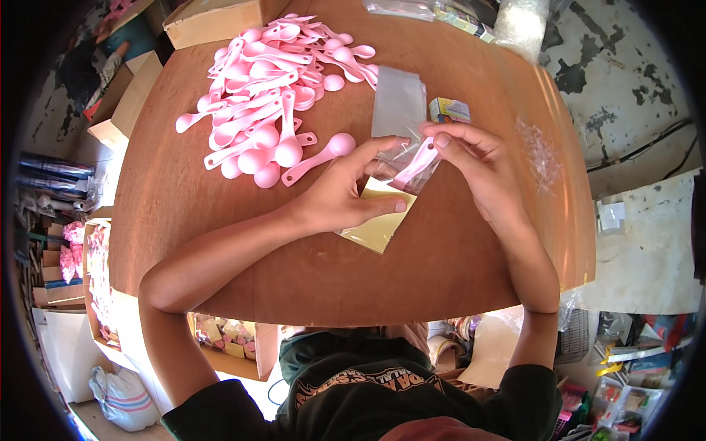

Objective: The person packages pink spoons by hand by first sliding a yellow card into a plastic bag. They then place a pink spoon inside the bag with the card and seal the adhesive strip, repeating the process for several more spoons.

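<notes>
Clock set on the tabletop, 12 away from the person. Brown wooden table (294, 272). Heap of pink plastic scoops (257, 95), 10–11 o'clock. Left hand (342, 187), near centre: half-curled, thumb pressed down. Right hand (482, 165), 2 o'clock: thumb and index pinched together. Flat clear plastic bags (399, 103), just past 12. Glossy yellow rectangular card (382, 231), 5 o'clock, gripped under left thumb. Pink plastic scoop handle (415, 165) between hands, clear film about it, right pinch on its tip; can't tell if fully bagged.
</notes>
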The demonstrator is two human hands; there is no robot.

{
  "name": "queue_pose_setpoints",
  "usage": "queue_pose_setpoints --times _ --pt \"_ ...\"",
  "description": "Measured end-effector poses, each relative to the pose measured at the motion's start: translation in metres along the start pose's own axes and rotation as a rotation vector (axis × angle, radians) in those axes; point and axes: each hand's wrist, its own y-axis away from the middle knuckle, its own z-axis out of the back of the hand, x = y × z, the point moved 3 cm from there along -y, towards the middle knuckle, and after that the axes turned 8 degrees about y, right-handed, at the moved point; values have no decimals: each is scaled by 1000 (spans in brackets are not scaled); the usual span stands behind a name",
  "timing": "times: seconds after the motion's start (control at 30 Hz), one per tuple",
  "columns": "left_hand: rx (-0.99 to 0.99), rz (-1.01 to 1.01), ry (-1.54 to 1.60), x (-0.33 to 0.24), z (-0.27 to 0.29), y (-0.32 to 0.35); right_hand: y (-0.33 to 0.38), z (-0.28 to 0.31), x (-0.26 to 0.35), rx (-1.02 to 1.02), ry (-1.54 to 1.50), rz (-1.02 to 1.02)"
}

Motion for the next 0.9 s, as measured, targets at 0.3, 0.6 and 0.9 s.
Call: queue_pose_setpoints --times 0.3,0.6,0.9 --pt "-8 105 117 -9 4 5 2 34 80 -380 329 363" --pt "12 -31 -67 -7 5 3 -37 53 71 -365 992 919" --pt "157 -73 318 -14 6 4 0 14 62 162 36 75"
